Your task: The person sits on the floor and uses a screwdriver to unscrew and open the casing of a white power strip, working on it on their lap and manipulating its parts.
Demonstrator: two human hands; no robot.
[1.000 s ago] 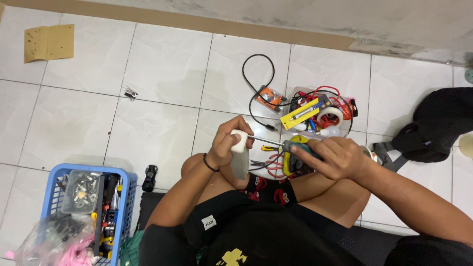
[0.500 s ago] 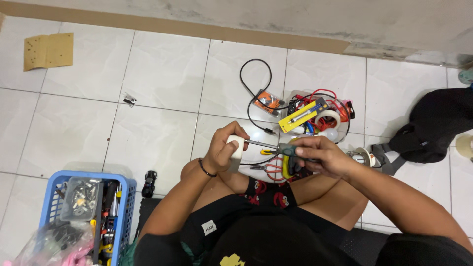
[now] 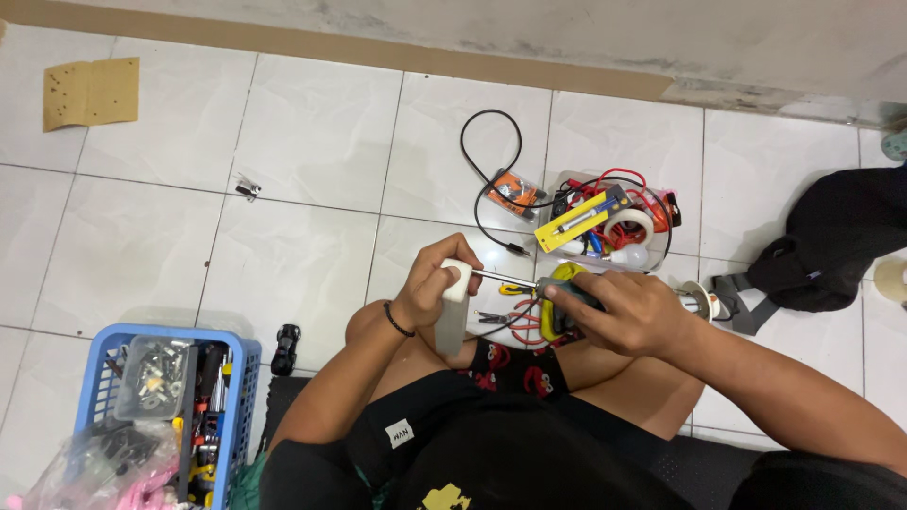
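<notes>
The left hand [image 3: 430,288] is closed around a white plastic block [image 3: 453,304] — held upright above the knee. The right hand [image 3: 631,312] grips a screwdriver [image 3: 529,283] by its handle — the shaft runs leftward, tip touching the block's top edge just beside the left fingers.

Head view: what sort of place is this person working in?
Probably a home floor used as a makeshift repair spot. The person sits on white floor tiles beside a blue basket of tools, with a clear tray of wires and tape nearby.
</notes>
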